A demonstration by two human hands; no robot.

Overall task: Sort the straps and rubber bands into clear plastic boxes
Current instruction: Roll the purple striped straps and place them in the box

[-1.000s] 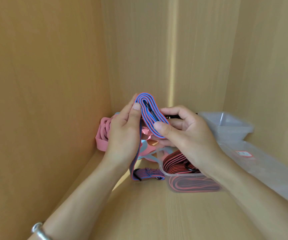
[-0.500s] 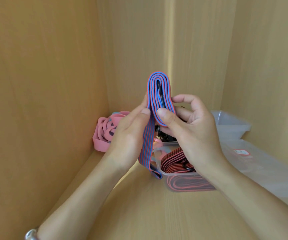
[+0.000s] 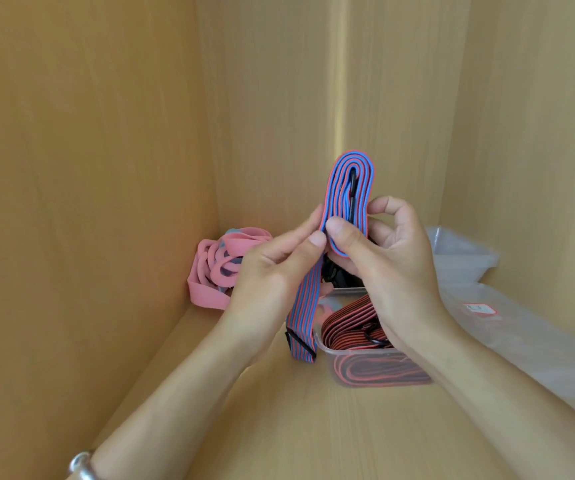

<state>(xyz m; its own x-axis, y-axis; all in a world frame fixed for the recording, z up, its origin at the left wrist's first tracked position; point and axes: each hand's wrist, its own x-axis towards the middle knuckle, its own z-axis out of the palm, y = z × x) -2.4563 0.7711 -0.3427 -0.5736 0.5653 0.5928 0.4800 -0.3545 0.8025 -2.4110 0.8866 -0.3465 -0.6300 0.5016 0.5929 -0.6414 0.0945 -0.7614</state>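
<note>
The right hand grips a blue and red striped strap, wound into a tall flat coil. Its thumb presses the front of the coil and the other fingers curl round the back. The top of the coil stands well above the fingertips, with a black hook showing in its middle.

The left hand pinches the same strap between thumb and forefinger, touching the coil's left edge. Below that pinch the unwound tail hangs down to a black buckle.

Under the right palm sits a clear box that already holds red and black straps, coiled flat. Left of the left knuckles, a heap of pink rubber bands lies loose in the corner, not in any box. Beyond the right fingers, to their right, stands a second box; what it holds cannot be told. A clear lid with a red label lies near it.

The job looks partly done. Some straps are packed. This strap needs its tail wound on before it can go in, and the rubber bands look untouched.
</note>
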